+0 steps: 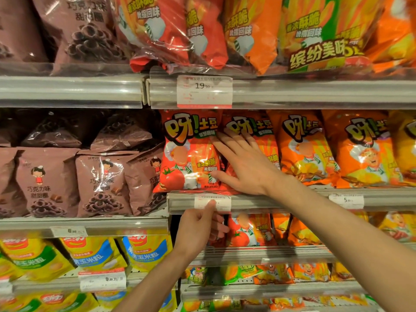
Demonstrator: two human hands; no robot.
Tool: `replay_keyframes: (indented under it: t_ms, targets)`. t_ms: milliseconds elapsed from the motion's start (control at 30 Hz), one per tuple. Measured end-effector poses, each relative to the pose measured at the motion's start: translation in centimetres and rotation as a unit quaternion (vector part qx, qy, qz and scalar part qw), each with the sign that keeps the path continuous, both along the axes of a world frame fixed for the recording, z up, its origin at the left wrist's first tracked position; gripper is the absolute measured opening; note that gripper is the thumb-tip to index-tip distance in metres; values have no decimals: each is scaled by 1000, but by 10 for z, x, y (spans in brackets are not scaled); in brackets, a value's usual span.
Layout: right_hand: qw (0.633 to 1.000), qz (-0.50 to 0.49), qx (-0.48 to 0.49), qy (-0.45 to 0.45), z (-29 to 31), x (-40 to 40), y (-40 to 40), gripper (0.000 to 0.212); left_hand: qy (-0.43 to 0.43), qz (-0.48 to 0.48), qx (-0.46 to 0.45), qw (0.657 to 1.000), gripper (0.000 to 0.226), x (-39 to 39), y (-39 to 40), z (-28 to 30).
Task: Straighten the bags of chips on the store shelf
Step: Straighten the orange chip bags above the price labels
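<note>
- The red tomato bag [189, 154] is taken as the landmark; it is stood upright at the left end of its row on the middle shelf [281, 200], its long axis running top to bottom, its base just behind the shelf's front rail.
- The right hand [243, 163] is laid flat with fingers straight and spread; it lies just right of the landmark, over the seam between that bag and the second red bag [252, 131], which is half hidden behind the palm.
- The fingertips are pointed up and left toward the landmark's printed title, and the thumb is pressed low against its lower right corner.
- The left hand [200, 224] is found below the landmark, under the shelf rail, with fingers curled and the thumb raised against the price tag [212, 202]; whether the tag is pinched or only touched cannot be told.
- The right hand is judged the nearer of the two to the row, already in contact with it.
- The orange bags [301, 149] are ranged further right of the landmark, upright and close-packed.
- The coming move is judged to turn on the seam: a push leftward or rearward there would square the two red bags.
</note>
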State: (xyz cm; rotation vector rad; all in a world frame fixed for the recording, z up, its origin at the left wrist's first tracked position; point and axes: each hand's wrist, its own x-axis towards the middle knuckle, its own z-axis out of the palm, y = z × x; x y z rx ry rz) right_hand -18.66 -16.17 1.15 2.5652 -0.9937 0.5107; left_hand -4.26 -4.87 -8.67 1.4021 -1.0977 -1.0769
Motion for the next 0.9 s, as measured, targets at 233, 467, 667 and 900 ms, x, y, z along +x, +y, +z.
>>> replay_keyframes:
  t_ms: [233, 467, 667, 900]
  targets:
    - [997, -63, -35, -41, 8, -64, -1, 82, -2, 57, -31, 998, 60, -19, 0, -5]
    - [995, -98, -12, 30, -4, -103, -7, 93, -10, 103, -50, 993, 57, -30, 0, -6]
    - [997, -76, 3, 29, -14, -101, -14, 89, -35, 130, -37, 990, 56, -36, 0, -5]
    - [999, -49, -2, 4, -20, -100, -19, 83, -13, 165, -10, 986, 54, -46, 0, 3]
